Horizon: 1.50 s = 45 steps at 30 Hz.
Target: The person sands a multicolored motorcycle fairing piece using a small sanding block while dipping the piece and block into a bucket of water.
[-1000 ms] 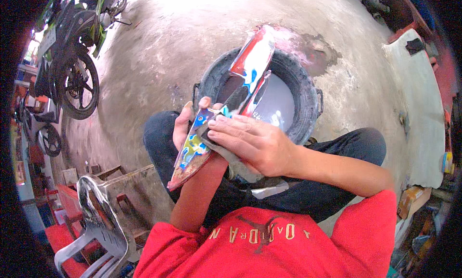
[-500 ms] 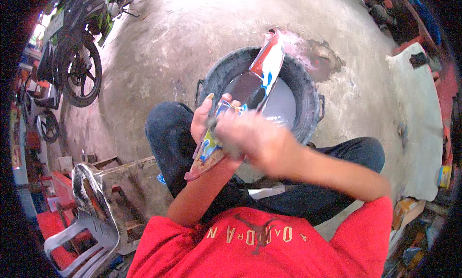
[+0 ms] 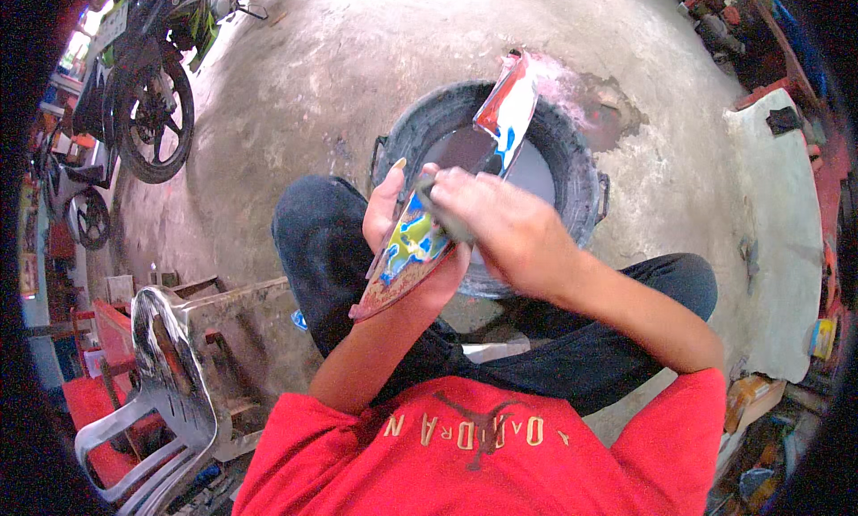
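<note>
A long, narrow motorcycle body panel slants across in front of me, its paint worn into patches of yellow, blue, white and red. My left hand supports it from below, with the thumb up along its left side and most fingers hidden. My right hand is closed over a dark grey piece of sandpaper, pressed against the panel's middle; motion blurs it slightly. The panel's far end reaches over a round black tub of cloudy grey water.
My bent knees flank the tub on the concrete floor. A motorcycle is parked at the far left. A worn grey plastic chair stands near left, beside a wooden frame. A pale board lies along the right.
My right hand has slid a little away from me along the panel, uncovering more of its yellow and blue patch. The panel's far end has shifted slightly right in the picture.
</note>
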Motion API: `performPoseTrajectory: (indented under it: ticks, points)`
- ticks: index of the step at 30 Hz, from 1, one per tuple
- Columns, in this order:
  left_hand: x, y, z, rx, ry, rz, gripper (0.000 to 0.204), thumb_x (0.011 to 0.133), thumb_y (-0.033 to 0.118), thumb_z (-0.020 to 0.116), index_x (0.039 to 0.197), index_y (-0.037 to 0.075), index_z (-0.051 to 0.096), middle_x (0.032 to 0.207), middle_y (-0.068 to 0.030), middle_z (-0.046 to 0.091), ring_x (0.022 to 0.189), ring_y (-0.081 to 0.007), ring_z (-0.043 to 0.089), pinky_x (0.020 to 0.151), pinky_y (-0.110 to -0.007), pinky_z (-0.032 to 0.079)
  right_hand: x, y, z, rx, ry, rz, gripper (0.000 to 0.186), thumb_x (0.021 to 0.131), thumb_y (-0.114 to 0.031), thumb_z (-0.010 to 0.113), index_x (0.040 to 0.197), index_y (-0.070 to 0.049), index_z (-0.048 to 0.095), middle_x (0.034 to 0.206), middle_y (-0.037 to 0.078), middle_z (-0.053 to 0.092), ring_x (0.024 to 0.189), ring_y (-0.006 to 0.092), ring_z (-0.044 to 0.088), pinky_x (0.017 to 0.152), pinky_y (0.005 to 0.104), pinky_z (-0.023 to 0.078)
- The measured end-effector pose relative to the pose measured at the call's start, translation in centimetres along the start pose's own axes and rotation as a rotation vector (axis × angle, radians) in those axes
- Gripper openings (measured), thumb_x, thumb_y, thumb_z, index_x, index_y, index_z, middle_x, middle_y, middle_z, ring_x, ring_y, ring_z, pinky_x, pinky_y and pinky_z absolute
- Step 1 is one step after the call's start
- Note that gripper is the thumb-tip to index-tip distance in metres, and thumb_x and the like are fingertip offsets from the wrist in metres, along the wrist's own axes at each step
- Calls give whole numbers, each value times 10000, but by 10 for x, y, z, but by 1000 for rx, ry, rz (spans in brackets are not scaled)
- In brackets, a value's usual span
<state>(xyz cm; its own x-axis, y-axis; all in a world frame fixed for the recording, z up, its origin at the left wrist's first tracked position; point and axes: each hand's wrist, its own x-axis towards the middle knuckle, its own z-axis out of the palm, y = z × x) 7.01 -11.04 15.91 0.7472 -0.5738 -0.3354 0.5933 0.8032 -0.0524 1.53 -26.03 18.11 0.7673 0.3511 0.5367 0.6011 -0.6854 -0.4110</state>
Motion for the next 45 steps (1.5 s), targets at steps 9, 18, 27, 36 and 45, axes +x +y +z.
performPoseTrajectory:
  ticks: [9, 18, 27, 36, 45]
  points:
    - [-3, 6, 1, 18, -2, 4, 444, 981, 427, 487, 1076, 15, 626, 1069, -184, 684, 1062, -335, 635, 1055, -536, 431, -12, 44, 6, 43, 20, 142, 463, 864, -25, 557, 1326, 4, 571, 1304, 222, 624, 1233, 376, 606, 1060, 457, 478]
    - [0, 16, -2, 86, -80, -16, 384, 990, 415, 513, 1103, 61, 608, 1077, -195, 694, 1052, -371, 648, 1058, -556, 421, -17, 64, 11, 20, 72, 193, 520, 804, 39, 566, 1322, -12, 575, 1291, 209, 631, 1224, 370, 608, 1068, 413, 469]
    - [-2, 28, -5, 44, -330, -134, 330, 998, 408, 502, 990, 81, 541, 1064, -197, 652, 1096, -390, 616, 1072, -582, 397, -7, 36, 6, 57, 25, 18, 494, 826, 30, 550, 1318, 5, 584, 1315, 220, 622, 1226, 362, 616, 1056, 446, 489]
    - [-3, 37, -4, 165, -207, -146, 333, 1002, 408, 496, 955, 80, 531, 1020, -169, 632, 1087, -355, 585, 1098, -584, 347, -18, 6, 10, 73, -38, -132, 507, 849, -27, 549, 1355, -16, 575, 1321, 204, 625, 1232, 355, 608, 1061, 435, 481]
    - [8, 39, -11, 67, -407, -209, 332, 1001, 429, 497, 995, 98, 519, 1079, -186, 625, 1178, -373, 555, 1071, -533, 392, -7, -2, 5, 114, 4, -103, 455, 915, -134, 569, 1356, -22, 565, 1339, 192, 616, 1240, 338, 609, 1053, 433, 494]
